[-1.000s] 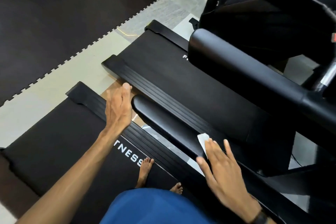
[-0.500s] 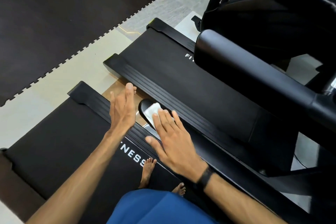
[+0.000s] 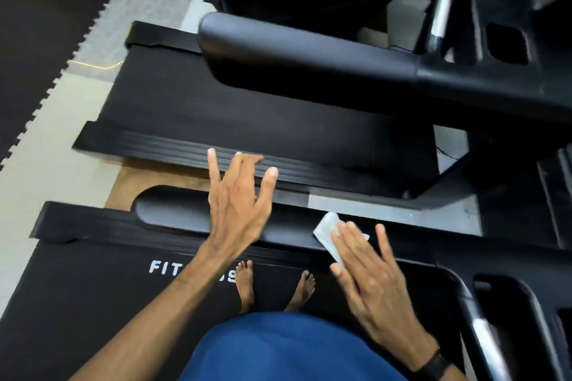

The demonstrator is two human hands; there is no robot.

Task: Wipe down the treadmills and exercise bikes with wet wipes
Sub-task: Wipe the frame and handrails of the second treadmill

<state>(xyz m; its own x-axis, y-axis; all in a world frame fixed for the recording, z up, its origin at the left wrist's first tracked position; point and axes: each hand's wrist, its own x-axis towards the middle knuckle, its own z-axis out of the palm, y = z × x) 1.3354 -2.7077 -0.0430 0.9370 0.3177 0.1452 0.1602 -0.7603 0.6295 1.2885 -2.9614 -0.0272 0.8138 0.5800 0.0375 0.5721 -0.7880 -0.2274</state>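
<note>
Our right hand (image 3: 371,281) slid the wipe (image 3: 329,233) back right along the near treadmill's handrail (image 3: 182,213), lower middle, fingers flat pressing it. Left hand (image 3: 238,204) hovers spread, holding nothing. Second treadmill (image 3: 247,120) sits behind.

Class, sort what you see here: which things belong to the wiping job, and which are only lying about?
Belonging to the job:
- white wet wipe
- right hand pressing it
- padded black treadmill handrail
- black treadmill belt
- second black treadmill

Only lying about:
- dark interlocking foam floor mat
- left hand, holding nothing
</note>
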